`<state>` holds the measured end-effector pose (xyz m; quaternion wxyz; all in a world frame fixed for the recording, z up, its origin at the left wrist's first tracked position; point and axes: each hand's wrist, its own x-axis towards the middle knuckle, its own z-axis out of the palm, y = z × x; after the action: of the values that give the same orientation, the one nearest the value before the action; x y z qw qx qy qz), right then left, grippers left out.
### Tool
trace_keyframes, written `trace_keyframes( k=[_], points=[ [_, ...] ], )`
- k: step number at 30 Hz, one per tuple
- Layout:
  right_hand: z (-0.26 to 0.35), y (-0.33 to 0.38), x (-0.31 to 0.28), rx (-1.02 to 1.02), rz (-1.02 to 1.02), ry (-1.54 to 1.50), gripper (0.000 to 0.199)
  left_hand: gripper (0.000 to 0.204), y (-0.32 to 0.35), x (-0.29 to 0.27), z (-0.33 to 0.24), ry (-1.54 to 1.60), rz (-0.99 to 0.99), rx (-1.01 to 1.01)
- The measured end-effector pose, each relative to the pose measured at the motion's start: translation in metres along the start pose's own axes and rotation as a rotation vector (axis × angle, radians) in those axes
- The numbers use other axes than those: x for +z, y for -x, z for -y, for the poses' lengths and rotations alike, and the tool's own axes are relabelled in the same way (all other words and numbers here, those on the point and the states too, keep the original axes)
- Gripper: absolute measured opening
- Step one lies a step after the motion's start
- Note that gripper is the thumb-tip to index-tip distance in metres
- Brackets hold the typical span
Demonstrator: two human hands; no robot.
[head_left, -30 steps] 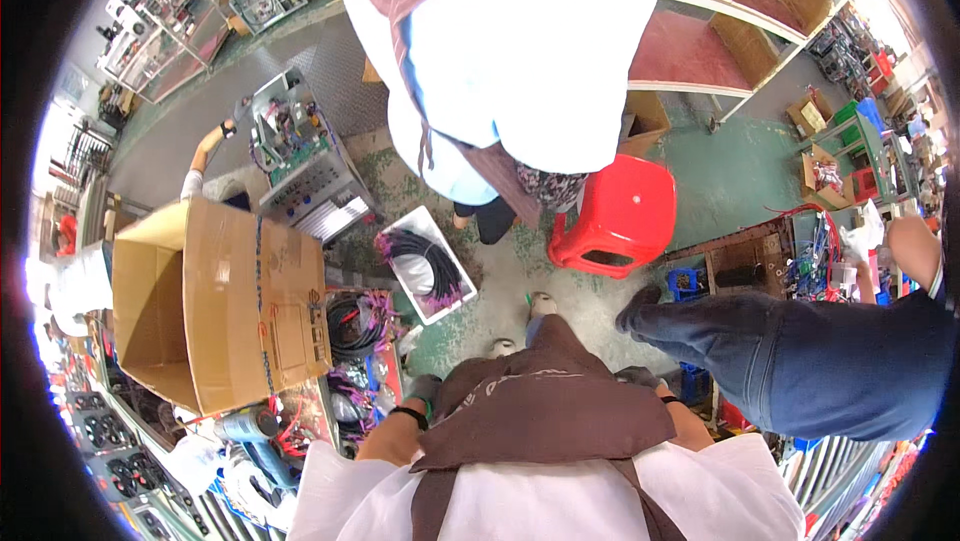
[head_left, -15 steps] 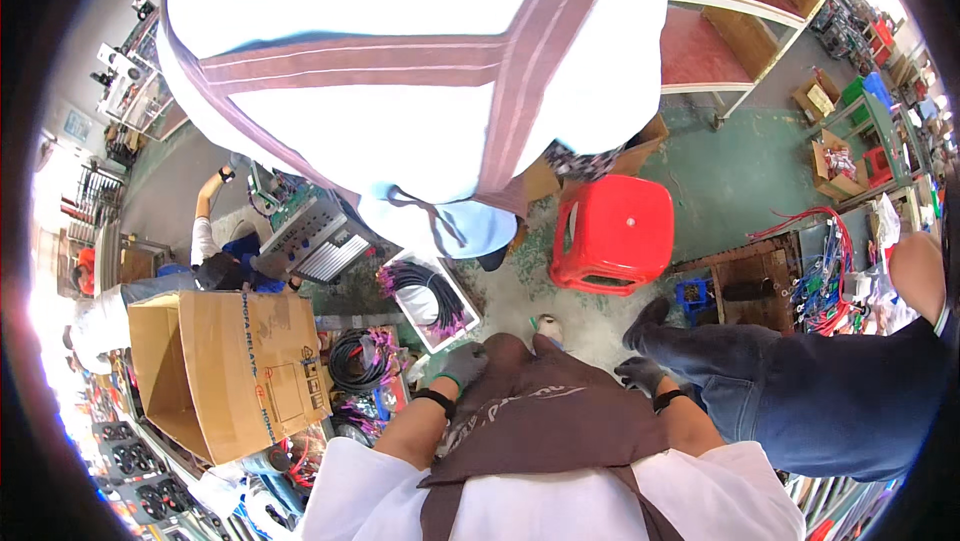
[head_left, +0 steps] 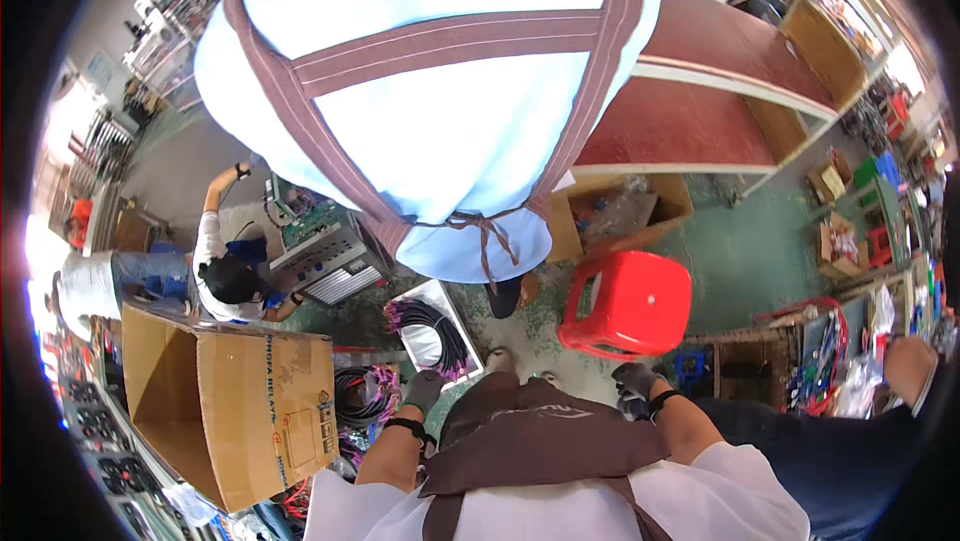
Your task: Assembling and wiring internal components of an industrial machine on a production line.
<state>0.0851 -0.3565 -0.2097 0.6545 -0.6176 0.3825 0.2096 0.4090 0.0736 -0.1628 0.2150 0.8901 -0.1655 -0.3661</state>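
Note:
My left hand (head_left: pixel 424 391), in a grey glove, hangs beside my brown apron (head_left: pixel 545 431), near the lower end of a white tray (head_left: pixel 462 313). In that tray lies a coil of black cables (head_left: pixel 445 331) with pink-purple ends. Whether the left fingers are closed cannot be made out. My right hand (head_left: pixel 640 384), also in a grey glove, hangs at the apron's other side, below a red plastic stool (head_left: pixel 640 301). Its fingers are loosely bent and somewhat apart, with nothing seen in them. A dark band is on each wrist.
Ahead, a person's back (head_left: pixel 450 141) with brown apron straps blocks the way. An open cardboard box (head_left: pixel 280 411) stands at left; beyond it someone handles a metal chassis (head_left: pixel 330 261). Red-topped shelving (head_left: pixel 680 126) and another cardboard box (head_left: pixel 675 206) are ahead right. Dark-clothed legs (head_left: pixel 800 451) are close at right.
My view has shifted, with the tray, stool and left box now lower. The person ahead appears further off, showing the apron's tie. Both my hands still hang at my sides.

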Motion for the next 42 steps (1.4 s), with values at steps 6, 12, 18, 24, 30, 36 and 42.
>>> trace_keyframes(
  k=[6,12,18,24,30,36,42],
  points=[
    [0.189,-0.039,0.042,0.186,0.071,0.36,0.026,0.033,0.007,0.002,0.038,-0.812,0.352,0.07],
    [0.268,-0.07,0.105,-0.23,0.124,0.701,0.023,0.035,0.01,-0.006,0.001,-0.366,0.367,-0.144],
    [0.22,-0.177,0.051,-0.514,0.34,0.952,0.029,0.037,-0.025,-0.048,-0.065,-0.071,0.264,-0.385],
    [0.292,-0.213,-0.016,-0.777,0.468,1.824,0.028,0.035,-0.064,-0.046,-0.109,0.01,0.16,-0.347],
    [0.34,-0.283,-0.056,-0.542,0.765,2.11,0.018,0.035,-0.083,-0.046,-0.146,0.1,0.009,-0.341],
    [0.466,-0.289,0.028,-0.635,0.806,2.007,0.024,0.036,-0.055,-0.006,-0.131,0.725,-0.402,-0.607],
    [0.517,-0.315,0.109,-0.679,0.712,1.872,0.029,0.036,-0.063,-0.009,-0.142,0.704,-0.349,-0.623]
  ],
)
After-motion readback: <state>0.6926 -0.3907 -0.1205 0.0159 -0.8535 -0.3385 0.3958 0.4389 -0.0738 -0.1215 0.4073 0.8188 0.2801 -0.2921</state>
